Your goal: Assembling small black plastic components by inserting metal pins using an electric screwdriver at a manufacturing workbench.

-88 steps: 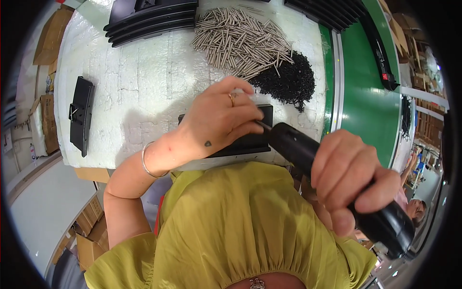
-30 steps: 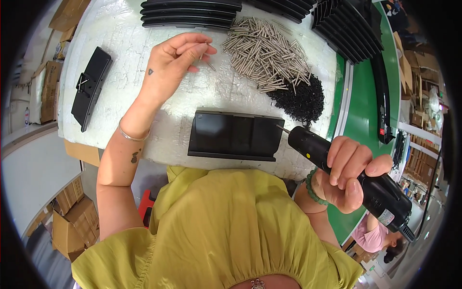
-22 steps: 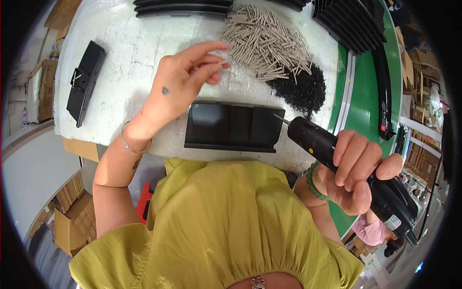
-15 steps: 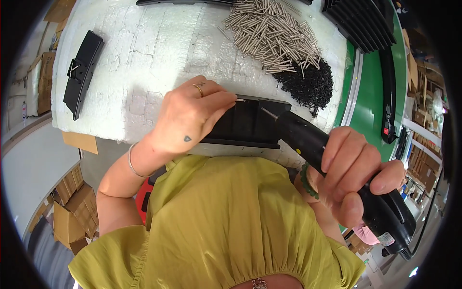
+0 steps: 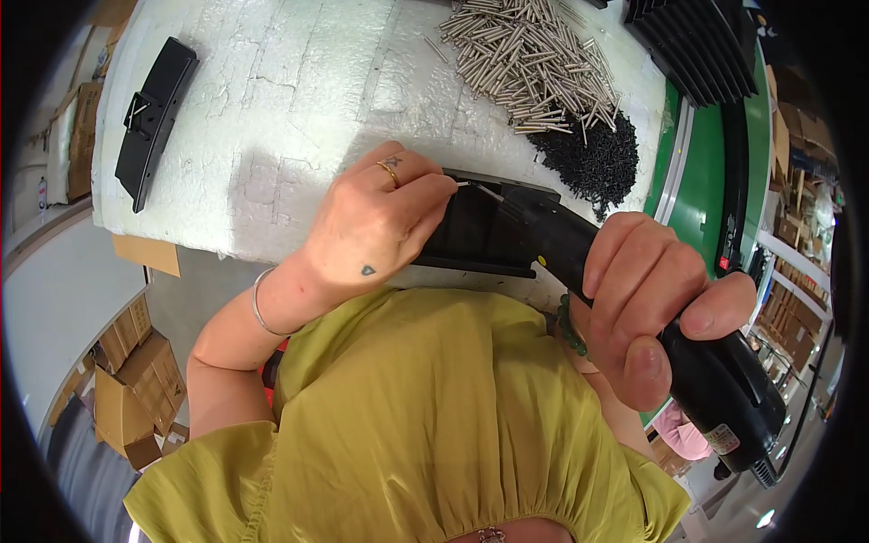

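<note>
My left hand [image 5: 380,213] is closed in a pinch on a thin metal pin [image 5: 463,184], whose tip sticks out past the fingertips. Wrapped round the body of a black electric screwdriver [image 5: 561,240] is my right hand [image 5: 652,299]. The screwdriver's bit points left and meets, or nearly meets, the end of the pin. Below both lies a black rectangular part [image 5: 484,237] with raised edges, at the near edge of the white-covered table. My left hand hides its left portion.
Beyond the screwdriver lie a heap of silver metal pins [image 5: 534,63] and a pile of small black screws [image 5: 597,163]. Another black part [image 5: 156,127] rests at the far left. Black ribbed parts [image 5: 692,50] are stacked at the upper right, beside a green surface [image 5: 692,208].
The screwdriver has moved left and slightly up, bringing its bit to the pin's end. My left hand, still pinching the pin, has shifted slightly right. The view has shifted a little.
</note>
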The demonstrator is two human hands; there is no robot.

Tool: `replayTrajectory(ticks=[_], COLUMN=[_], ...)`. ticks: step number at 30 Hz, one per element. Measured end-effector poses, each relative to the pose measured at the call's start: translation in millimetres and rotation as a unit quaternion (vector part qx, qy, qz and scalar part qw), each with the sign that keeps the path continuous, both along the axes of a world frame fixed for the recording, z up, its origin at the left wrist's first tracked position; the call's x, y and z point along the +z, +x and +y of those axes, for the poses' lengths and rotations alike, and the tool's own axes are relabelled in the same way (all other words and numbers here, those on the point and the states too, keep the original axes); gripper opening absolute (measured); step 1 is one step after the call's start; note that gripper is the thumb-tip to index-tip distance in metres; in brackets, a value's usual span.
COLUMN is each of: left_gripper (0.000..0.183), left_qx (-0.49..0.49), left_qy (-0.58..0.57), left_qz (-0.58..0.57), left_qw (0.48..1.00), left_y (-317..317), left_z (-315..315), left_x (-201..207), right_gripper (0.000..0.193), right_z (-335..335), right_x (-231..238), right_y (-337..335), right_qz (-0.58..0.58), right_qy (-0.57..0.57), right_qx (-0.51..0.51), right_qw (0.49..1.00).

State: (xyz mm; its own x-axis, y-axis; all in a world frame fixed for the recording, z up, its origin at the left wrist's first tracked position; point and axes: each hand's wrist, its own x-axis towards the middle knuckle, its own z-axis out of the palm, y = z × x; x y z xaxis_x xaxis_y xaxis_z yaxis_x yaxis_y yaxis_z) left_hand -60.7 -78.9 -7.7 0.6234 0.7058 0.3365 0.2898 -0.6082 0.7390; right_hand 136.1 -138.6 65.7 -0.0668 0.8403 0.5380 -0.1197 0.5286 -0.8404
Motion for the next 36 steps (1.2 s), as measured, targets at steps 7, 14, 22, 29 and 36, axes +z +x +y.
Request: replayTrajectory(ticks=[7, 14, 22, 29, 36], left_gripper=[0.015, 0.016, 0.019, 0.020, 0.009], left_qx=[0.010, 0.013, 0.008, 0.016, 0.008], left_qy=[-0.014, -0.016, 0.001, 0.007, -0.013], left_qz=[-0.005, -0.013, -0.034, -0.039, -0.007], left_qw=[1.000, 1.000, 0.999, 0.999, 1.000], left_y=[0.0, -0.6, 1.1, 2.9, 3.8], left_z=[-1.4, -3.2, -4.5, -7.1, -10.8], left_x=[-1.0, -3.4, -7.6, -8.9, -9.1], right_gripper=[0.034, 0.033, 0.033, 0.030, 0.031], right_z=[1.2, 3.4, 6.2, 10.7, 22.8], right_x=[-0.8, -1.0, -2.3, -0.2, 6.3], right_y=[-0.3, -1.5, -4.4, -9.5, -11.6], right_qz=[-0.003, -0.012, -0.023, -0.025, -0.079], right_qy=[-0.020, -0.020, -0.018, -0.021, -0.036], right_qx=[0.015, 0.022, 0.023, 0.023, 0.068], right_qw=[1.000, 0.999, 0.999, 0.999, 0.994])
